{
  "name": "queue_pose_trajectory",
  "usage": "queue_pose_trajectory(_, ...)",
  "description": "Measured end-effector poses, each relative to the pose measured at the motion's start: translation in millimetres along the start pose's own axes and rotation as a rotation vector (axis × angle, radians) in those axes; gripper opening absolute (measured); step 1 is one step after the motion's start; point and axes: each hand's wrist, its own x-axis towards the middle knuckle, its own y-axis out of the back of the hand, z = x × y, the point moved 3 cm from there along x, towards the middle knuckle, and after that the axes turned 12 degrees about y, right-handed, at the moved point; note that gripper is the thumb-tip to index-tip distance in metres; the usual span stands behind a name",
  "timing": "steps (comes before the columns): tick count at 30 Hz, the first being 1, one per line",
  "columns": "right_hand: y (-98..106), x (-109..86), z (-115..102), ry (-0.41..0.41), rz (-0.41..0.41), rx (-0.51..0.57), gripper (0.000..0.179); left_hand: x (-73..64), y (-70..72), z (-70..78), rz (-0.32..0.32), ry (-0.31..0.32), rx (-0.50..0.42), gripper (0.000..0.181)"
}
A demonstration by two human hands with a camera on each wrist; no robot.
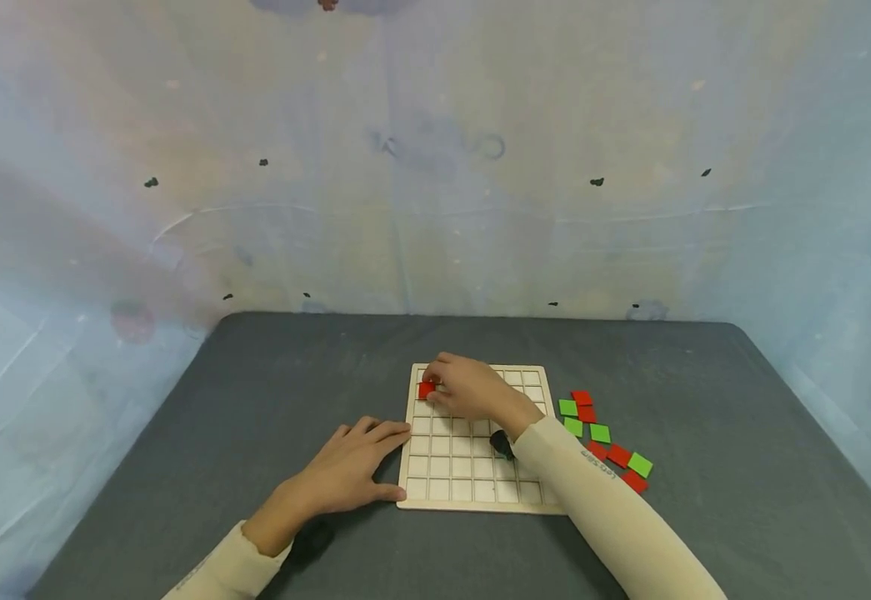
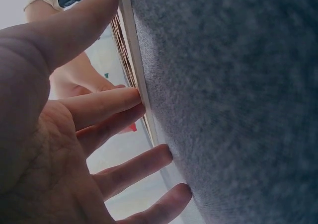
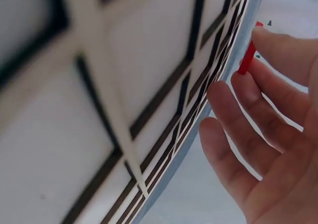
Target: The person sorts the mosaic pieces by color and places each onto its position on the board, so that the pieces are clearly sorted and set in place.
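A pale wooden grid board [image 1: 480, 505], ruled into small square cells, lies on the dark table. Over its far left corner my right hand [image 1: 473, 390] pinches a red square tile [image 1: 426, 390]. The right wrist view shows this red tile [image 3: 247, 57] edge-on between thumb and fingertips, beside the board's surface. My left hand [image 1: 352, 467] rests at the board's left edge, its thumb near the close corner and its fingers extended. In the left wrist view, the thumb and some fingertips of the left hand [image 2: 64, 129] touch the board's side edge.
To the right of the board lie several loose red tiles [image 1: 581, 397] and green tiles [image 1: 599, 433], some partly behind the right forearm. A grey-black cloth covers the table [image 1: 315, 367]. A pale patterned curtain [image 1: 435, 233] hangs behind it.
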Motion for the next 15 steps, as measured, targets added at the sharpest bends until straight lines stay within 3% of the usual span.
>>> queue_pose_trajectory(15, 2.1, 8.0, -2.4, -0.017, -0.009, -0.018, 0.033, -1.6, 1.7, 0.9, -0.002, -0.005, 0.006, 0.081)
